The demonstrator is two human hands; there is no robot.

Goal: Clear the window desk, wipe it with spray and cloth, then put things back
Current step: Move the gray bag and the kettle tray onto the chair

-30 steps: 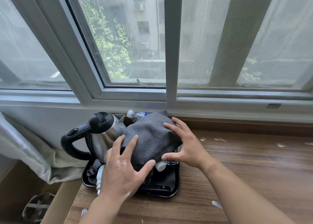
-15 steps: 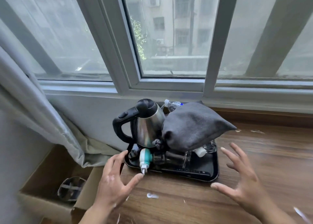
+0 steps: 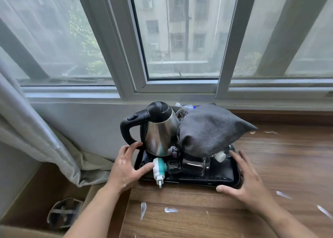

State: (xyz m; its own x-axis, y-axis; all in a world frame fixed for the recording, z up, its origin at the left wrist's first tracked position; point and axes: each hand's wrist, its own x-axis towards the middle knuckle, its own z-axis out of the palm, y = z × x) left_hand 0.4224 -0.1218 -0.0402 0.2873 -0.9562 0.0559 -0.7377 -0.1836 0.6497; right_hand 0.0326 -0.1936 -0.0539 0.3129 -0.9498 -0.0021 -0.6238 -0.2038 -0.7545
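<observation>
Both hands are flanking a black tray. The left hand is resting at its left end, fingers spread and loosely bent, gripping nothing, its thumb touching a teal-and-white plug-in device. The right hand is lying spread around the front right corner, thumb at the front rim, fingers nearly straight along the side (whether they are pressing, I cannot tell). The tray is sitting at the left end of the wooden tabletop, below the window. On it a steel kettle is standing upright, a grey cloth is draping over things beside it, and a glass is lying in front. White scraps are littering the tabletop; a curtain is hanging on the left.
</observation>
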